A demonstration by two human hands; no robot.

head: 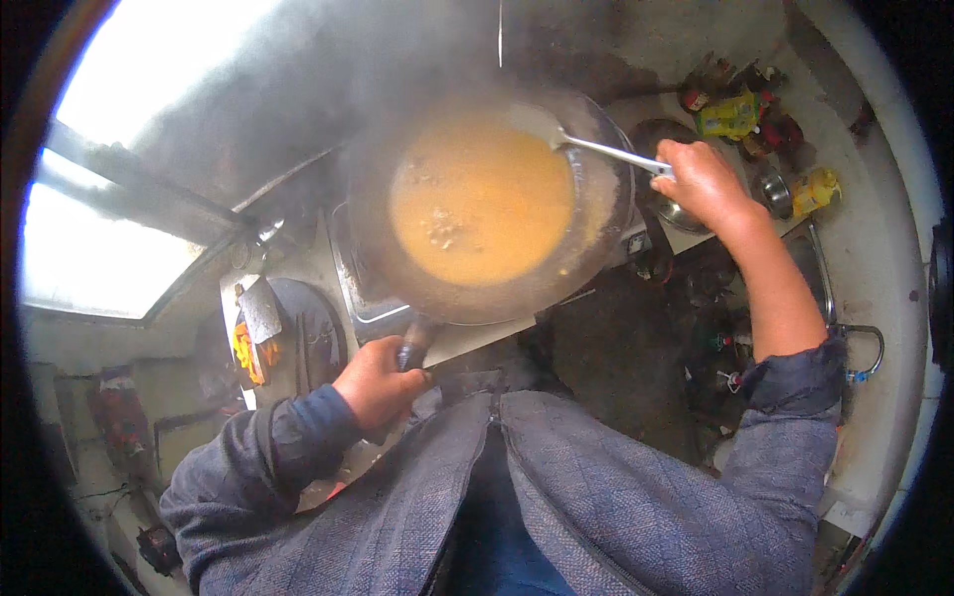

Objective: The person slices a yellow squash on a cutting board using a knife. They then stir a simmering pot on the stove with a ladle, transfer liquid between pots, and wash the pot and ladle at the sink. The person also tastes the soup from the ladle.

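A large wok [604, 197] sits on the stove before me, filled with yellow-orange liquid [496, 201]. Small pale bubbles or lumps float at its left side, and steam blurs the far rim. My left hand [384, 384] is wrapped around the wok's dark handle [414, 344] at the near left. In my right hand [700, 179] is the end of a metal spatula [607, 151], whose head meets the liquid at the wok's far right edge. The spatula's blade is partly hidden by steam and liquid.
Left of the stove [373, 309], a cleaver [259, 309] lies beside orange cut pieces [243, 350] near a dark round board [317, 328]. To the right stand metal bowls [773, 192], a yellow packet [817, 191] and a yellow-green bag [729, 117]. A bright window [112, 238] is at left.
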